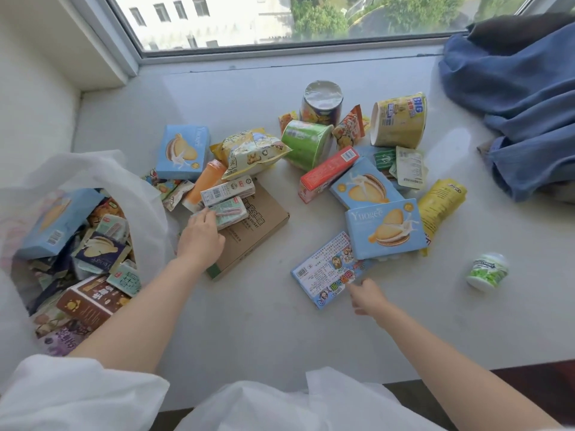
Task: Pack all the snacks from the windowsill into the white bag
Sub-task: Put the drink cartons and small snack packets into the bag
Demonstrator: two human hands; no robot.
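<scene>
From the head camera, the pale stone windowsill (249, 321) fills the middle of the view. At nine o'clock stands the thin white plastic bag (93, 169), mouth open, already holding a light blue biscuit box (56, 222), a brown carton (90, 300) and several small packets.

The left hand (200, 234) reaches toward eleven o'clock, its fingers curled onto a small pale green drink carton (228, 211), which lies on a flat brown cardboard box (252, 231); how firmly it grips I cannot tell.

The right hand (367, 297), at about five o'clock of the pile, pinches the near corner of a flat blue printed cardboard packet (323, 275) lying on the sill.

More snacks lie scattered from twelve to two o'clock: a green paper noodle cup (306, 143) on its side, a yellow noodle tub (399, 119), a red box (326, 172), and two more blue biscuit boxes (385, 228). A small white-and-green round tub (487, 270) stands alone at three o'clock. Folded blue cloth (513, 104) sits at two o'clock.
</scene>
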